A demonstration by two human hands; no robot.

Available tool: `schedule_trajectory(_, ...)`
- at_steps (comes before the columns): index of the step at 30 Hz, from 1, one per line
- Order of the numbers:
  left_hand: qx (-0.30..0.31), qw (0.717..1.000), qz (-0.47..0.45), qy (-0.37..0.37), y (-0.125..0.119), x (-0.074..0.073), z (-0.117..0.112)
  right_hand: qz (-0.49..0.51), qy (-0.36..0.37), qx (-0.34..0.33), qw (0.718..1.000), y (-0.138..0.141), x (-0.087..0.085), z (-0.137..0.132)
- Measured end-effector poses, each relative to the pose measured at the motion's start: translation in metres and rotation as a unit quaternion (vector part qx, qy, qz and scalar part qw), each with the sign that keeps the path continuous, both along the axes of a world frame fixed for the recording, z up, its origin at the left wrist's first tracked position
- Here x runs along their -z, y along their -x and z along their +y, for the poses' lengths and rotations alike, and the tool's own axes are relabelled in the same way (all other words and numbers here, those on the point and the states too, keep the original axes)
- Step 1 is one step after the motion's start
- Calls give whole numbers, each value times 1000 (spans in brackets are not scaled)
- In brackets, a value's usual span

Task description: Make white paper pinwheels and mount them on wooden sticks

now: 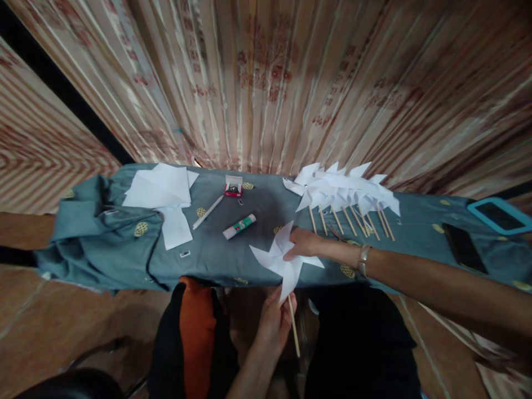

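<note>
A white paper pinwheel [276, 262] on a thin wooden stick [294, 327] is held over the table's near edge. My left hand [276, 316], below the blades, is closed around the upper part of that stick. From the right, my right hand [303, 244] reaches across a blade with its fingers closed on the paper near the pinwheel's centre. Its fingertips are partly hidden. Beyond my right hand lies a row of finished-looking pinwheels [344, 188], their blades overlapping and their sticks pointing toward me.
The narrow table wears a grey-green cloth [216, 260]. Left of centre are a glue stick [239, 226], a white pen [208, 212], a small red box [233, 187] and paper sheets [160, 185]. At right lie a dark phone [463, 247] and a blue-framed tablet [501, 215]. A curtain [266, 83] hangs behind.
</note>
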State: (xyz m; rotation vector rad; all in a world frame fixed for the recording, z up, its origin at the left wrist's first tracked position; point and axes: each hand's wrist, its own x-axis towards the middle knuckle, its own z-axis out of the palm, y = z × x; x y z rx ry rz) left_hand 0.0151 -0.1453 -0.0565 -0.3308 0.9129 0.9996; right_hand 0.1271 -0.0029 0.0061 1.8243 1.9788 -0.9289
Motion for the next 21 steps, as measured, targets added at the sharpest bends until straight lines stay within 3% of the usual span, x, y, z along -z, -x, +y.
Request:
schedule_trajectory(9, -3, 999, -27, -24, -2, 11, -2, 85, 59, 62, 993, 0, 9, 9)
schedule_trajectory(15, 10, 999, -14, -27, -3, 22, -4, 173, 111, 102, 973, -10, 25, 12)
schedule_trajectory(21, 5, 999, -20, -29, -6, 21, -4, 183, 126, 138, 965, -14, 37, 15)
